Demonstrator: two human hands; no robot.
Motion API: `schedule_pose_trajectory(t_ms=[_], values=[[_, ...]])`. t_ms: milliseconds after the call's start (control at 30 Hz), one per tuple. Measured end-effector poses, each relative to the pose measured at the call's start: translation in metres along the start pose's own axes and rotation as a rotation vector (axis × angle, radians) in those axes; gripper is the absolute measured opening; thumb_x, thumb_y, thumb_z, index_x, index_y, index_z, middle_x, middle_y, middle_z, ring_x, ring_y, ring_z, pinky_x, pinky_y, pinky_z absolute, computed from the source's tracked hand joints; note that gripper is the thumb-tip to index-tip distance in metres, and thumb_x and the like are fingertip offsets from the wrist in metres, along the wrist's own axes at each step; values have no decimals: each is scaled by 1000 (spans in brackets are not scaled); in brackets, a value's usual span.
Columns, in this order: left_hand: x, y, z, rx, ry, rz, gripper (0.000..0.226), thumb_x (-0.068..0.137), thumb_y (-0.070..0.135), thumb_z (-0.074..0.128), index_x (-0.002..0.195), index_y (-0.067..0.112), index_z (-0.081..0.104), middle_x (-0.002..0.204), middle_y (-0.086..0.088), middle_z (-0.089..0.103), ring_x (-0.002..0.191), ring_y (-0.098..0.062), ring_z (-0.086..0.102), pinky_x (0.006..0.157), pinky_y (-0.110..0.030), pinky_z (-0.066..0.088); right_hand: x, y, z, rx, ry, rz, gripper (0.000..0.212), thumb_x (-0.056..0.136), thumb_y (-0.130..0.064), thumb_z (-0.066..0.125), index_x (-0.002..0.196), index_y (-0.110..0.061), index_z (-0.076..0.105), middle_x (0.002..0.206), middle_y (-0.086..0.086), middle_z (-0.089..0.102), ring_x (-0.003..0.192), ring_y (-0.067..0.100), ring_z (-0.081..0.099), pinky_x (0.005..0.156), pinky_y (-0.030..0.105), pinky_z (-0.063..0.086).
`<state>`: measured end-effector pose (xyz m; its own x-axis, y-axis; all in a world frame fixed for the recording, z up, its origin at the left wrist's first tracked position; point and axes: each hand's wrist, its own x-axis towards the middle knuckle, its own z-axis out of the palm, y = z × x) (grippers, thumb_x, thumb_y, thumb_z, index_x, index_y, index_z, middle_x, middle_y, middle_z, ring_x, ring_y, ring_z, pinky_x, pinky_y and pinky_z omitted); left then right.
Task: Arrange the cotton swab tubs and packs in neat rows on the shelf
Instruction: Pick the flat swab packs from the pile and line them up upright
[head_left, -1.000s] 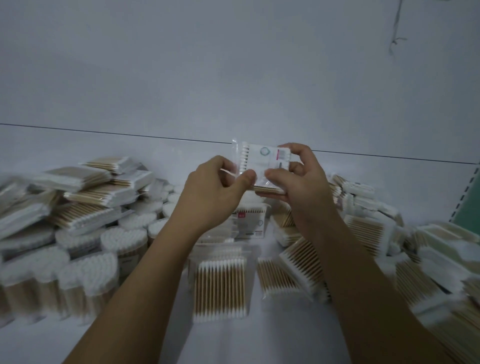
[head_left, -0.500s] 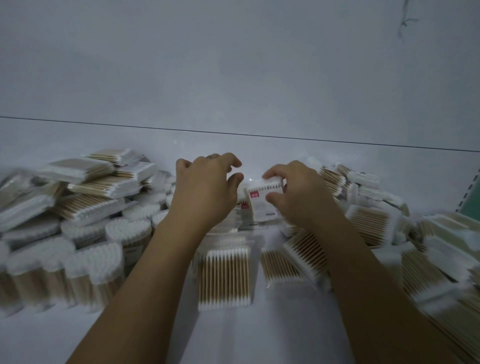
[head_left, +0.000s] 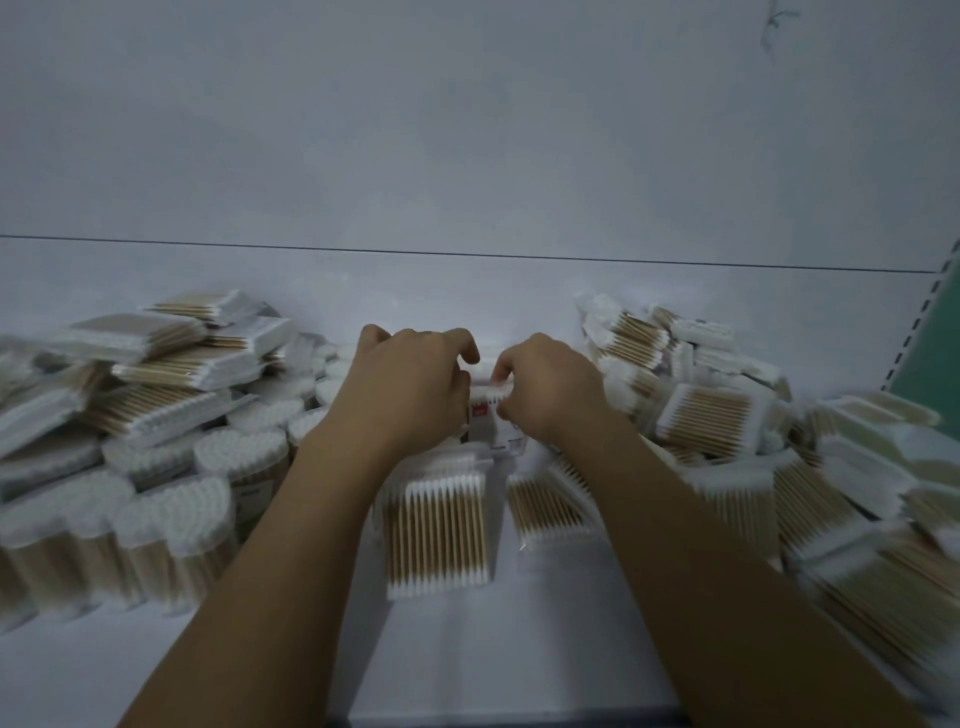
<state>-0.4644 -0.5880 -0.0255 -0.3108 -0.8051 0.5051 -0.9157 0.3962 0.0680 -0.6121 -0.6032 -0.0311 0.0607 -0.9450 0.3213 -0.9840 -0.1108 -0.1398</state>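
A small cotton swab pack (head_left: 487, 415) with a red label stands upright at the middle of the white shelf (head_left: 467, 660). My left hand (head_left: 410, 389) curls round its left side, and my right hand (head_left: 545, 389) pinches its top right edge. Both hands hide most of the pack. Just in front of it, a flat pack of wooden swabs (head_left: 436, 535) lies on the shelf, with a second flat pack (head_left: 550, 512) to its right. Heart-shaped tubs (head_left: 171, 530) stand at the left.
Stacked flat packs (head_left: 156, 364) pile up behind the tubs on the left. A loose heap of packs (head_left: 717, 415) fills the right side down to the front. The shelf's white back panel (head_left: 467, 291) rises behind. A green upright (head_left: 935, 358) stands at the far right.
Both hands brought the small pack down from mid-air and stood it on the shelf behind the flat packs. The hands moved closer together around it.
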Motion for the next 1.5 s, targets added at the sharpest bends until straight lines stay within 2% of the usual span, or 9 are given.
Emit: schedule_pose_trajectory(t_ms=[200, 433, 533, 867, 1000, 1067, 1200, 1367, 1500], values=[[1, 0, 1, -15, -8, 15, 26, 98, 30, 42, 120, 31, 56, 110, 12, 68, 102, -13, 58, 98, -35, 23, 2, 3, 2, -31, 41, 25, 37, 89, -19, 67, 124, -27, 58, 119, 0, 57, 105, 22, 58, 78, 29, 40], [1, -2, 1, -11, -21, 9, 25, 100, 32, 42, 120, 32, 57, 111, 12, 68, 103, -13, 58, 99, -35, 23, 7, 2, 4, -56, 55, 80, 19, 85, -17, 71, 103, -22, 68, 104, 1, 65, 93, 22, 62, 72, 29, 46], [1, -2, 1, -18, -26, 8, 25, 99, 30, 42, 119, 31, 57, 108, 12, 69, 104, -13, 58, 97, -34, 22, 8, 6, 4, -34, 53, 113, 18, 85, -15, 71, 102, -20, 69, 101, 1, 67, 89, 22, 63, 67, 27, 42], [0, -1, 1, -17, -47, 15, 29, 98, 25, 41, 120, 32, 58, 109, 11, 69, 104, -13, 58, 98, -34, 22, 7, 6, 4, -27, -20, -15, 33, 92, -25, 62, 125, -28, 64, 129, 0, 59, 115, 22, 57, 89, 30, 45], [-1, 0, -1, -62, -62, 52, 26, 99, 28, 44, 120, 33, 59, 114, 13, 67, 108, -11, 57, 100, -34, 23, -5, 14, -18, -44, -105, -100, 63, 86, -42, 67, 144, -33, 42, 138, 3, 49, 127, 24, 45, 106, 40, 35], [-2, 1, -4, -125, -60, 84, 24, 98, 30, 48, 118, 32, 62, 116, 14, 66, 111, -10, 56, 102, -33, 24, -15, 21, -37, 23, -130, -131, 60, 83, -40, 72, 138, -32, 50, 134, -1, 53, 122, 19, 48, 105, 39, 37], [-4, 8, -8, -185, -74, 142, 20, 96, 31, 53, 111, 32, 66, 112, 14, 67, 109, -11, 58, 107, -38, 32, -35, 32, -62, 60, -299, -119, 57, 73, -43, 81, 125, -33, 61, 110, -10, 60, 101, 10, 56, 93, 31, 46], [-7, 12, -7, -237, -117, 163, 18, 94, 36, 55, 107, 34, 67, 108, 15, 68, 104, -11, 59, 106, -40, 34, -47, 42, -76, 26, -302, -66, 77, 61, -53, 85, 130, -37, 54, 123, -12, 57, 109, 12, 55, 90, 32, 46], [-6, 15, -3, -256, -114, 183, 17, 92, 40, 57, 105, 36, 66, 106, 17, 67, 99, -8, 59, 105, -40, 35, -42, 37, -64, -133, -369, -29, 89, 64, -41, 88, 141, -26, 46, 137, -2, 52, 122, 19, 51, 95, 30, 43]])
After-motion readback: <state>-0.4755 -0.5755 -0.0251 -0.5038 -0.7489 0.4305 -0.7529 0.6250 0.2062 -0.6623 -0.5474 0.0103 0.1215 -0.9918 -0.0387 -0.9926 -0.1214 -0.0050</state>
